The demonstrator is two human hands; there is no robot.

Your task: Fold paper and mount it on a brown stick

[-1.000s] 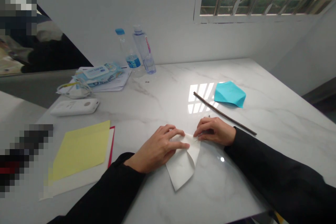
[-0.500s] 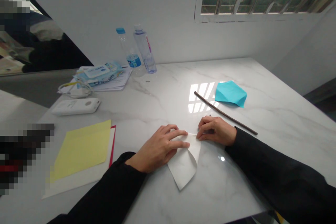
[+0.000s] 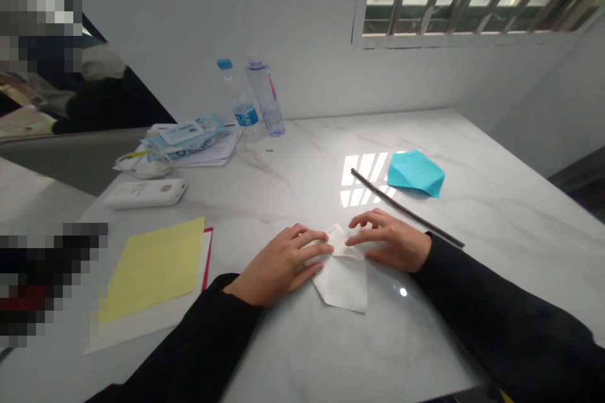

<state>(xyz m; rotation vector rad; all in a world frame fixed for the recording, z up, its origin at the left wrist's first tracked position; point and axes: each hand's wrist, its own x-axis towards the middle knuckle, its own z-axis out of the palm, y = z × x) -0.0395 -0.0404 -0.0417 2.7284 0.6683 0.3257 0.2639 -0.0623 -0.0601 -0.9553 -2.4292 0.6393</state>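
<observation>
A folded piece of white paper [image 3: 344,286] lies on the marble-patterned table between my hands, with a creased flap at its far end. My left hand [image 3: 288,264] rests on the paper's left side, fingers stretched out and pressing it flat. On the other side, my right hand [image 3: 390,238] is open, its fingers apart, with the fingertips at or just over the paper's right edge. Whether those fingertips touch the paper I cannot tell. Beyond my right hand lie a thin brown stick [image 3: 406,209] and a folded turquoise paper [image 3: 416,173].
At the left are yellow sheets [image 3: 155,271] over white and red ones, a white power bank [image 3: 146,193], a cable [image 3: 146,164] and a wipes packet [image 3: 189,138] on papers. Two plastic bottles [image 3: 246,114] [image 3: 271,107] stand by the wall. A person is partly visible at far left.
The paper's near end has gone from a curled point to a flatter, wider edge, and a flap now shows at the far end. My right hand has opened from a pinch.
</observation>
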